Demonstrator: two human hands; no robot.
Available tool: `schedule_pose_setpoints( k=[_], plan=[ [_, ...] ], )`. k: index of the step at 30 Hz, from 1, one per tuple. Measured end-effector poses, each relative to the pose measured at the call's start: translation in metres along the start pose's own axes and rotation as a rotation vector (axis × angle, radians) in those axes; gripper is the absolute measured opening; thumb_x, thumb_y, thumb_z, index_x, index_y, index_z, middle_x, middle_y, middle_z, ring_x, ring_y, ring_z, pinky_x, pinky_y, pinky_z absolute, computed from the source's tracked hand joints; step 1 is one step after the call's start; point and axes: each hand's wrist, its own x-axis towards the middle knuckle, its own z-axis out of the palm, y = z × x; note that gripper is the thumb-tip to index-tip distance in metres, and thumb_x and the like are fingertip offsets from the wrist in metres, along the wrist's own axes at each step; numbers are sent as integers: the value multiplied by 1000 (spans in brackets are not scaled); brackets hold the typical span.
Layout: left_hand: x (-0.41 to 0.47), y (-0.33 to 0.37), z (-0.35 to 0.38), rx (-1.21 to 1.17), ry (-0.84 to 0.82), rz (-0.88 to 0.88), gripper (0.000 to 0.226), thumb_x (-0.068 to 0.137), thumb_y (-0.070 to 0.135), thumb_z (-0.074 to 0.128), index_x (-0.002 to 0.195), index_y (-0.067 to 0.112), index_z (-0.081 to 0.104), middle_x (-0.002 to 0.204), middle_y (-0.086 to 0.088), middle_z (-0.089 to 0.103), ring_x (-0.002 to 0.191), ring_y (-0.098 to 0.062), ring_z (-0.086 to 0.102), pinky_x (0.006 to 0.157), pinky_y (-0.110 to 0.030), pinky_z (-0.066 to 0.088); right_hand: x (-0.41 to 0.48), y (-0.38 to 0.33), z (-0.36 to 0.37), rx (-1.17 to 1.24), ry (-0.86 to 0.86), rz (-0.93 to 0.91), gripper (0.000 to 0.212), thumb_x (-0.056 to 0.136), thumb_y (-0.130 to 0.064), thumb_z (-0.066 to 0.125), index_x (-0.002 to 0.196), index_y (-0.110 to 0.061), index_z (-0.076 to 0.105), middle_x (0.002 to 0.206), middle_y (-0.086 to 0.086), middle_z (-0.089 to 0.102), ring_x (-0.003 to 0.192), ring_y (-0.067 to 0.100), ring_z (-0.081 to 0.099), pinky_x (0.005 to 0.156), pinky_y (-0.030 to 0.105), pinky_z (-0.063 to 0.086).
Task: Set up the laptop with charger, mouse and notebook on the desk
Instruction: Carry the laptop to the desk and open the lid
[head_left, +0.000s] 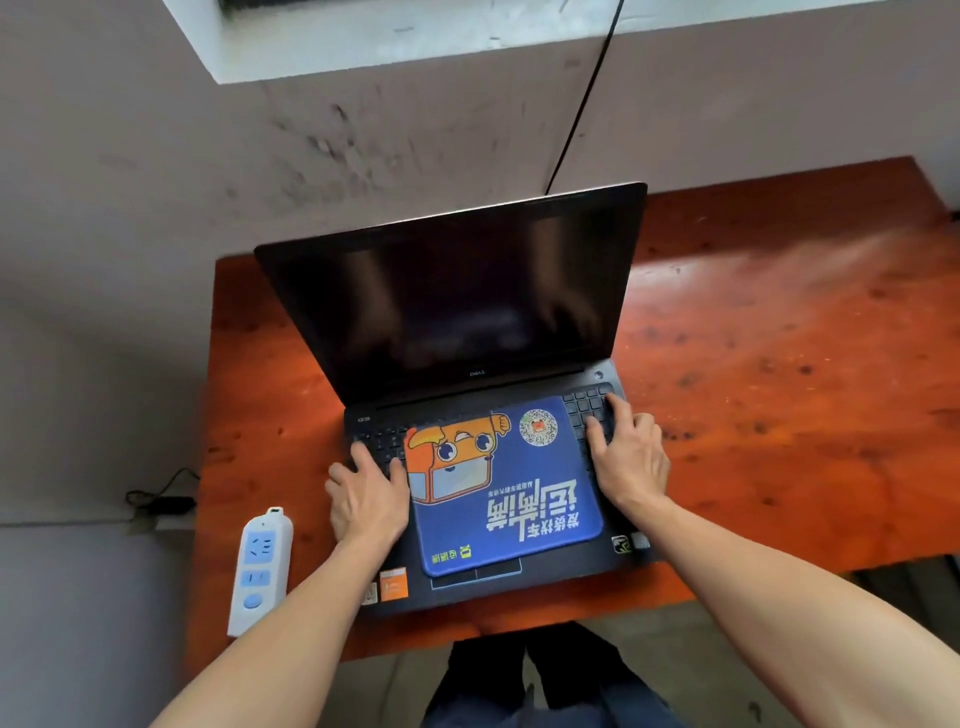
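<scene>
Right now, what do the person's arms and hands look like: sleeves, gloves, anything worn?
No sleeves in view. The left hand and right hand are bare, and so are both arms up to the frame edge. No gloves, watch, rings or wristbands are visible. The only clothing seen is dark trousers below the desk edge.

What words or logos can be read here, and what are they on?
"DELL": laptop bezel, under the screen.
"G3": laptop deck, far left.
"运满满": blue mouse pad, upside down, large and white; again small in yellow.
Too small or blurred: the pad's small white line, its QR code, the palm-rest stickers.
</scene>
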Motion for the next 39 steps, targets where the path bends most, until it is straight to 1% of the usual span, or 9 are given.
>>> schedule_pose_setpoints(
  k=[10,16,20,24,27,29,31,34,39],
  plan=[
    [2,-5,-14,94,-103,77,58,94,39,45,139,6,29,128,-26,42,118,-43,40,89,-48,43,-4,-8,-18,-224,-63,16,48,94,-51,46,136,-27,41,114,16,56,110,34,46,82,41,43],
    [-21,-3,-19,100,-44,154,44,91,32,51,127,8,45,124,-19,44,116,-36,43,88,-45,45,-15,-12,-31,-133,-38,-69,37,91,-38,53,124,-20,55,114,9,56,108,30,51,80,38,46],
    [-39,-4,-7,-186,-131,178,33,89,25,56,120,11,53,116,-13,57,107,-30,55,83,-39,48,-36,-21,-25,100,-242,44,32,85,-38,60,113,-23,62,109,2,69,101,28,63,80,34,48],
    [-42,1,0,-503,-235,-95,31,86,22,62,114,13,53,109,-9,62,95,-28,60,76,-34,50,-48,-25,-21,166,-318,158,40,80,-38,67,115,-21,61,113,4,68,104,27,63,81,32,47],
    [-37,-2,1,-639,-272,-191,18,87,19,62,102,10,58,101,-17,65,79,-28,59,69,-37,54,-50,-22,-17,370,-376,254,26,79,-32,72,100,-18,66,104,4,71,95,24,67,85,35,53],
    [-40,0,0,-649,-285,-155,5,88,15,59,83,13,61,90,-15,68,74,-28,60,68,-42,55,-55,-21,-15,470,-456,248,12,83,-27,70,90,-18,69,97,5,75,85,22,70,84,41,57],
    [-43,4,-1,-628,-290,-94,15,89,12,54,74,13,58,85,-9,69,80,-26,65,65,-40,56,-56,-20,-17,495,-481,215,8,86,-25,68,89,-18,70,92,5,75,83,22,72,83,44,58],
    [-57,33,-9,-661,-332,11,14,92,11,52,79,10,55,86,-8,69,79,-19,68,48,-28,51,-45,-1,-43,513,-435,173,6,87,-24,66,89,-19,69,91,3,75,82,22,72,83,45,58],
    [-88,109,-5,-667,-388,163,10,90,5,53,81,8,55,78,-10,68,63,-18,62,50,-29,50,-10,57,-96,435,-281,161,8,87,-20,65,90,-19,71,87,3,75,82,22,70,79,42,56]
  ],
)
